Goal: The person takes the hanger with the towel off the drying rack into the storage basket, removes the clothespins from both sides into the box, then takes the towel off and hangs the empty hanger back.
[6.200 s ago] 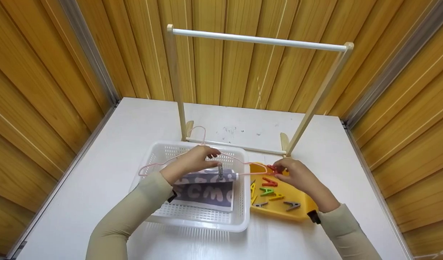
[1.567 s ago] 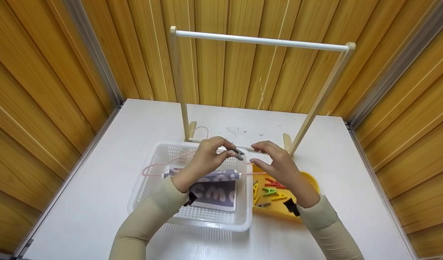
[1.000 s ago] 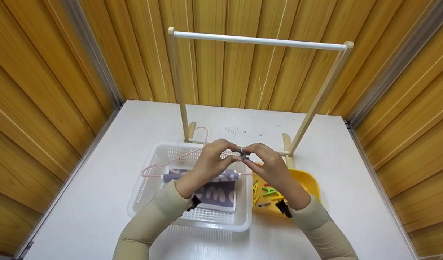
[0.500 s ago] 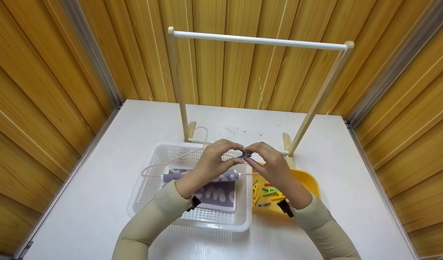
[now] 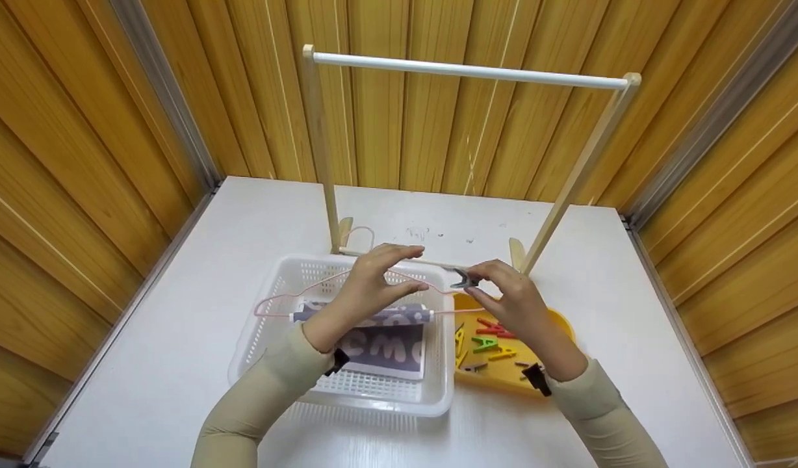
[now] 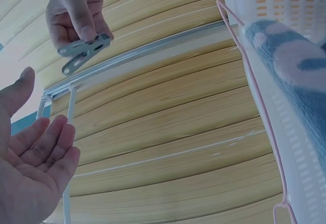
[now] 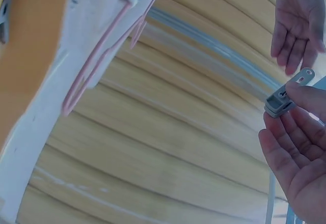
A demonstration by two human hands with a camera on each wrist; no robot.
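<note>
My right hand (image 5: 517, 300) pinches a grey clothespin (image 5: 464, 279) between thumb and fingers, above the right rim of the white basket. In the right wrist view the thumb lies on the clothespin (image 7: 283, 94). My left hand (image 5: 366, 286) hovers over the basket to its left, thumb and fingers spread, touching nothing. Below both hands a pink wire hanger (image 5: 273, 298) lies across the white basket (image 5: 438, 390). A grey-purple towel (image 5: 392, 351) with pale letters hangs over the hanger's lower bar, inside the basket.
A yellow tray (image 5: 503, 380) right of the basket holds red, green, yellow and grey clothespins, including a green clothespin (image 5: 484, 344). Behind stands a wooden rack with a white top rail (image 5: 470, 69). Wood-patterned panels surround the white table (image 5: 178, 312).
Half a second ago both hands held the grey clothespin. The left hand has let go, and the right has drawn it to the right. Earlier, the right hand was at a red clothespin.
</note>
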